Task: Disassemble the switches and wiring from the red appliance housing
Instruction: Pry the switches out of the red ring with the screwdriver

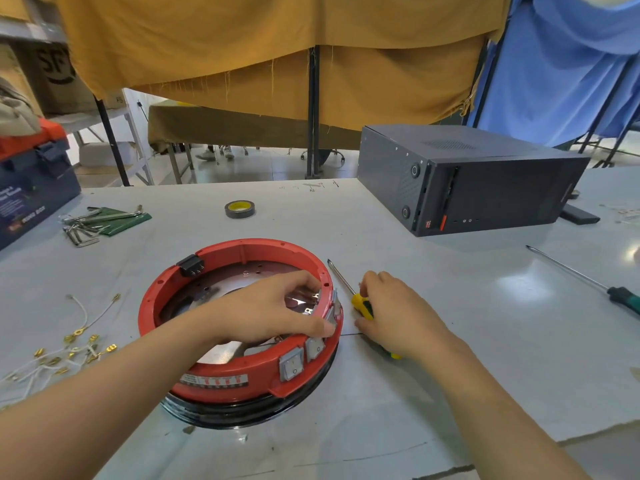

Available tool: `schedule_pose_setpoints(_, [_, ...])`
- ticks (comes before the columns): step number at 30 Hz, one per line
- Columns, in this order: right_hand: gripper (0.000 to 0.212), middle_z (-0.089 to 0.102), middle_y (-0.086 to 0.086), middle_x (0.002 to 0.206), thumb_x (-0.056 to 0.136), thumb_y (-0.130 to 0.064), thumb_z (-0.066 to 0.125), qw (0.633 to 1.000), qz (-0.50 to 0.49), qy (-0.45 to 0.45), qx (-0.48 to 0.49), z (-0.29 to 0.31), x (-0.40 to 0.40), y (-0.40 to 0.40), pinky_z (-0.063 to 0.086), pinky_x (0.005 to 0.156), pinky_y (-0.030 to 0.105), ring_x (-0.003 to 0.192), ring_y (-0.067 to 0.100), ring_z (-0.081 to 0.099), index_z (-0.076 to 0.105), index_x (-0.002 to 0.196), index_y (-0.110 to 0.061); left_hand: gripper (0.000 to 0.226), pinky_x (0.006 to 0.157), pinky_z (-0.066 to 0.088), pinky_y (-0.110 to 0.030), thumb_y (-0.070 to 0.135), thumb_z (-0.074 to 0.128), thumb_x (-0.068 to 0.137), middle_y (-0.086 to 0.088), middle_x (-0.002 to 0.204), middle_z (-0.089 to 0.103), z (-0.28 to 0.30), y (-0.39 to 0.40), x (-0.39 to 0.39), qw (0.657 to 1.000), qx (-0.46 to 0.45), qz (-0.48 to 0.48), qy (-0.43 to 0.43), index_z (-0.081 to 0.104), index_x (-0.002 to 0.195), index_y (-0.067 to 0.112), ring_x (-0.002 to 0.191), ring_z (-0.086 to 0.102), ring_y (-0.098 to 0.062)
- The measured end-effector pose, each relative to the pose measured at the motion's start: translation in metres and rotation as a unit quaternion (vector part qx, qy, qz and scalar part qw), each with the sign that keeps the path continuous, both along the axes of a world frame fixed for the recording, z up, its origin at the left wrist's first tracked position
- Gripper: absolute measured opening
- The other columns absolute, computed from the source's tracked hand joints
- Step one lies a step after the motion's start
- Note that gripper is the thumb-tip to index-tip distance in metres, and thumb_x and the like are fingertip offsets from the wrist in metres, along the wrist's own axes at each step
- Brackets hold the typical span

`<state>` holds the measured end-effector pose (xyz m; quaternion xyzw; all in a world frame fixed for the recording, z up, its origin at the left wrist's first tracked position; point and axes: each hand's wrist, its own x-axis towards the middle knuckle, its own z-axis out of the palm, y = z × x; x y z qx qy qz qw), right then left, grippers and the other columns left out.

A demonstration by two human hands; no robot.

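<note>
The round red appliance housing (221, 379) lies on the grey table, on a black base ring. Grey rocker switches (292, 368) sit in its front right wall. My left hand (277, 308) reaches over the rim and pinches a grey switch (333, 308) at the right wall, thumb outside, fingers inside. My right hand (391, 311) lies just right of the housing with its fingers curled on a yellow-handled screwdriver (362, 304) whose shaft points up-left. Loose white wires with brass terminals (74, 344) lie to the left. A black connector (190, 265) is on the far-left rim.
A black computer case (464, 178) stands at the back right. A green-handled screwdriver (588, 280) lies at the right. A roll of black tape (239, 208) and hex keys on a green pouch (100, 221) lie behind. A blue toolbox (31, 181) is at far left.
</note>
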<state>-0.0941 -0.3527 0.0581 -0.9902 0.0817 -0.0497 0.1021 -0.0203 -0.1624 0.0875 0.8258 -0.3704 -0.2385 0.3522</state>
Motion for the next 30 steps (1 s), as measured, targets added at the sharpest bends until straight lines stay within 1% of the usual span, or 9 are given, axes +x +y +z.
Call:
schedule_pose_setpoints(4, [0.022,0.040,0.001,0.093,0.091,-0.023,0.054,0.999,-0.020,-0.022,-0.027,-0.003,-0.001,0.010,0.026,0.055,0.029,0.085,0.019,0.034,0.034,0.098,-0.016,0.055,0.098,0.048,-0.034,0.062,0.070,0.059,0.020,0.106,0.065,0.000,0.000,-0.001,1.000,0.000,-0.001,-0.017,0.057,0.106,0.040,0.101,0.061,0.001])
schedule_pose_setpoints(8, [0.025,0.047,0.003,0.088,0.091,-0.018,0.053,0.999,-0.024,-0.031,-0.026,-0.007,-0.001,0.014,0.018,0.047,0.027,0.083,0.021,0.035,0.029,0.095,-0.016,0.054,0.097,0.048,-0.034,0.062,0.069,0.059,0.020,0.106,0.065,0.001,0.000,-0.002,1.000,-0.001,-0.003,-0.025,0.058,0.106,0.039,0.101,0.061,0.000])
schedule_pose_setpoints(13, [0.019,0.046,-0.004,0.074,0.092,-0.025,0.053,0.992,-0.038,-0.066,0.101,-0.003,-0.002,0.005,0.033,0.051,0.030,0.071,0.020,0.048,0.038,0.102,-0.020,0.053,0.097,0.048,-0.034,0.058,0.071,0.062,0.018,0.108,0.065,0.003,0.000,-0.003,0.999,0.004,-0.001,-0.038,0.058,0.110,0.037,0.102,0.061,-0.002])
schedule_pose_setpoints(17, [0.010,0.051,0.002,0.072,0.093,-0.019,0.050,0.981,-0.031,-0.054,0.182,0.003,-0.001,-0.002,0.036,0.051,0.028,0.063,0.018,0.047,0.043,0.098,-0.025,0.053,0.098,0.047,-0.035,0.051,0.071,0.064,0.015,0.110,0.065,0.008,0.000,-0.002,0.999,0.006,-0.008,-0.030,0.059,0.112,0.031,0.104,0.060,-0.003])
schedule_pose_setpoints(19, [0.016,0.057,0.010,0.075,0.095,-0.015,0.046,0.964,-0.015,-0.051,0.261,0.005,-0.002,-0.003,0.041,0.054,0.024,0.064,0.022,0.052,0.053,0.091,-0.029,0.051,0.098,0.047,-0.034,0.047,0.072,0.067,0.013,0.110,0.065,0.010,0.000,-0.001,1.000,0.009,-0.018,-0.018,0.059,0.113,0.029,0.104,0.060,-0.004])
schedule_pose_setpoints(22, [0.035,0.066,0.014,0.088,0.097,-0.010,0.042,0.884,0.000,-0.082,0.461,0.008,-0.002,-0.003,0.053,0.060,0.025,0.071,0.019,0.064,0.070,0.089,-0.028,0.042,0.092,0.048,-0.026,0.037,0.074,0.077,0.015,0.110,0.065,0.012,0.000,0.000,0.999,0.013,-0.034,-0.009,0.058,0.115,0.029,0.100,0.060,0.001])
schedule_pose_setpoints(24, [0.043,0.066,0.014,0.086,0.097,-0.004,0.037,0.785,0.009,-0.108,0.609,0.008,0.000,-0.005,0.054,0.062,0.025,0.067,0.017,0.065,0.075,0.095,-0.023,0.040,0.088,0.047,-0.022,0.033,0.072,0.081,0.017,0.110,0.064,0.013,0.000,0.001,0.999,0.018,-0.042,-0.022,0.057,0.117,0.031,0.100,0.059,0.003])
schedule_pose_setpoints(27, [0.044,0.068,0.019,0.090,0.092,0.005,0.036,0.644,0.055,-0.112,0.755,0.008,0.002,-0.013,0.056,0.076,0.031,0.081,0.025,0.067,0.071,0.112,-0.013,0.049,0.094,0.049,-0.032,0.039,0.070,0.075,0.011,0.115,0.064,0.013,0.000,0.000,0.999,0.020,-0.038,-0.026,0.057,0.121,0.030,0.105,0.060,-0.010])
schedule_pose_setpoints(30, [0.046,0.067,0.015,0.093,0.082,0.004,0.054,0.605,0.110,-0.114,0.780,0.008,0.001,-0.017,0.055,0.081,0.030,0.086,0.025,0.067,0.061,0.125,-0.010,0.059,0.096,0.046,-0.027,0.043,0.066,0.069,0.018,0.117,0.061,0.014,0.002,0.000,0.999,0.025,-0.034,-0.028,0.055,0.126,0.031,0.107,0.057,0.000])
